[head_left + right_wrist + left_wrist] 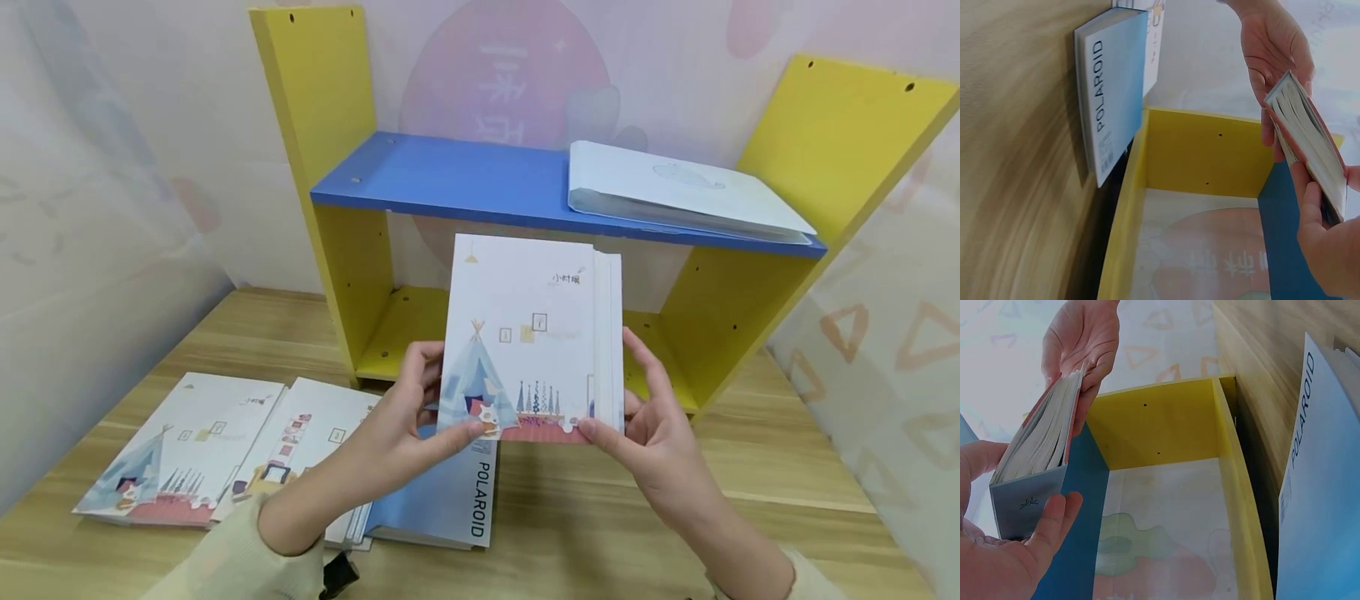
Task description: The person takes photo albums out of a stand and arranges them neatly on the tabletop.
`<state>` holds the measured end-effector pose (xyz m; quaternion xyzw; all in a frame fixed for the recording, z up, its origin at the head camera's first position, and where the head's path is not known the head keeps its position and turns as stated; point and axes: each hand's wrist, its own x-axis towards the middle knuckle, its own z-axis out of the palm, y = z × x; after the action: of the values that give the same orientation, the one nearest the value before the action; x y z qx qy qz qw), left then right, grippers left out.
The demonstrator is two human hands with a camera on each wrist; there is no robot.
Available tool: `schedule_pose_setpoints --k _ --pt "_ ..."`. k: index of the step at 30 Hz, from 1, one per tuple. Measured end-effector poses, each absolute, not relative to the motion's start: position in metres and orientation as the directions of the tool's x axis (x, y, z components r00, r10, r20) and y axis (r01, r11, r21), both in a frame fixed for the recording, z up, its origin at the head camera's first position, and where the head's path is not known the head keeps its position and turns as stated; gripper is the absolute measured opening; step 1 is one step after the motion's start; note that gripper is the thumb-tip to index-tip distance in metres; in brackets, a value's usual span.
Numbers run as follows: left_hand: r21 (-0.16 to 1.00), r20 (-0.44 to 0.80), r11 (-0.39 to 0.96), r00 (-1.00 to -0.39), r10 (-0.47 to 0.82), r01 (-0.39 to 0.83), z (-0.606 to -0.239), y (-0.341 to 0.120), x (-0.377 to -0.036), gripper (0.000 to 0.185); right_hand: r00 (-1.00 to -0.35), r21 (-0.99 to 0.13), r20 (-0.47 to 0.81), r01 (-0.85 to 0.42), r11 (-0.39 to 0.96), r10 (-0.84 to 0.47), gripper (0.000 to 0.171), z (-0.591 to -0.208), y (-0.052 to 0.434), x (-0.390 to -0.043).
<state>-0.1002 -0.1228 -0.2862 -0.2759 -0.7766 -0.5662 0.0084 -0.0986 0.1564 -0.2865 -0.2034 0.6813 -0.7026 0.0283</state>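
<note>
Over the tabletop (637, 517), in front of the yellow-and-blue rack (318, 108), my head view shows the tent-print album (517, 333) held up between the left hand (420, 417) and the right hand (663, 437), the fingers of each clamped on a side edge, thumbs on the cover; the fingertips behind are hidden from me. The album blocks part of the rack's lower compartment, while the blue shelf (450, 171) above carries a white binder (675, 192). Leftward lies a matching album (180, 450); beside it, an armchair-print album (307, 425) and the blue POLAROID book (442, 483) are partly covered by the left forearm (330, 492). From the left wrist, I see a thick block of pages between the held album's covers; the POLAROID book is cut off at the right. From the right wrist, the pages show again, their contents unreadable, and the frame crops the right hand.
</note>
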Motion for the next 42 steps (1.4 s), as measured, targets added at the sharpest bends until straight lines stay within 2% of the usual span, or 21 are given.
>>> schedule_pose_setpoints --k 24,33,42 --pt "0.908 0.200 0.238 -0.856 0.477 0.345 -0.303 -0.113 -0.103 0.062 -0.894 -0.978 0.206 -0.177 -0.109 -0.398 0.090 -0.311 0.175 -0.095" --pt "0.910 0.110 0.296 -0.858 0.503 0.290 -0.310 -0.112 -0.104 0.063 -0.894 -0.986 0.167 -0.146 -0.082 -0.416 0.089 -0.319 0.185 -0.094" --pt "0.908 0.084 0.304 -0.838 0.539 0.287 -0.318 -0.108 -0.106 0.057 -0.897 -0.993 0.115 -0.112 -0.034 -0.427 0.087 -0.333 0.195 -0.092"
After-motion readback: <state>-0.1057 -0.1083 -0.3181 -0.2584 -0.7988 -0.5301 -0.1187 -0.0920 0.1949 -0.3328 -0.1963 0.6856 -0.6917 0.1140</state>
